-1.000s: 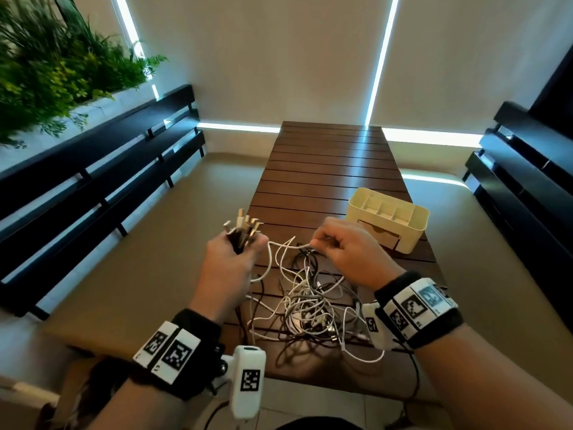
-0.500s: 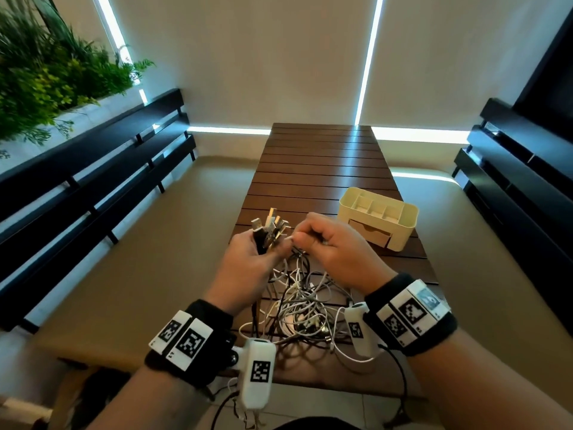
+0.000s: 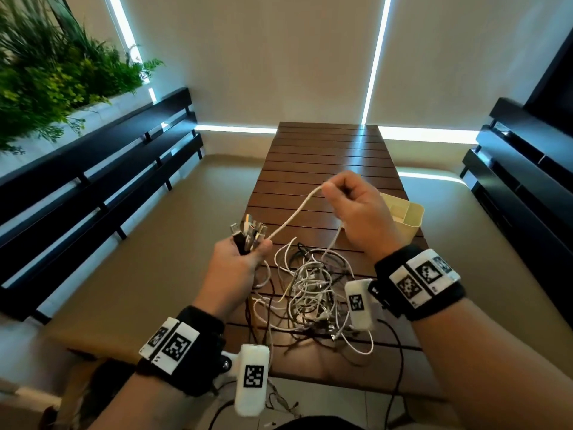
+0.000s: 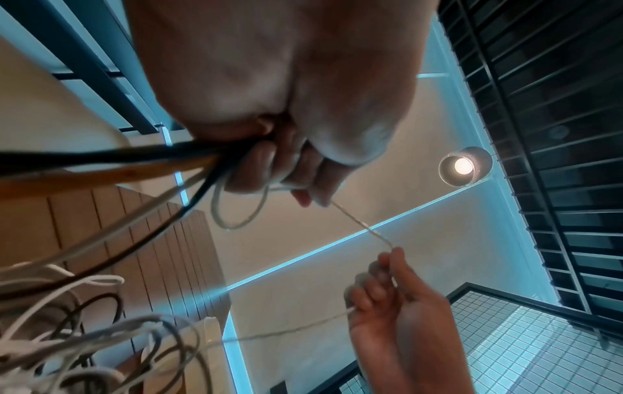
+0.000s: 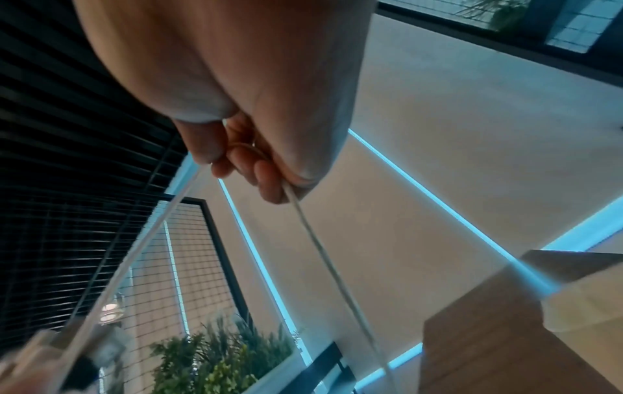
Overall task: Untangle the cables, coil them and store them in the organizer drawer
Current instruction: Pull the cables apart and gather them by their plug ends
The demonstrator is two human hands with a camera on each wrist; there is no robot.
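Observation:
A tangle of white and black cables lies on the near end of the slatted wooden table. My left hand grips a bundle of cable plugs that stick up out of the fist; their cords trail down to the tangle. My right hand is raised above the table and pinches one white cable, which runs taut from the left fist up through its fingers and back down to the heap. The cream organizer stands behind the right hand, partly hidden.
Black slatted benches run along the left and the right of the table. A planter of green foliage sits at the upper left. The far half of the table holds nothing but bare slats.
My right hand has risen up and to the right, away from the left fist, drawing one white cable out taut. The left hand keeps its hold on the plugs.

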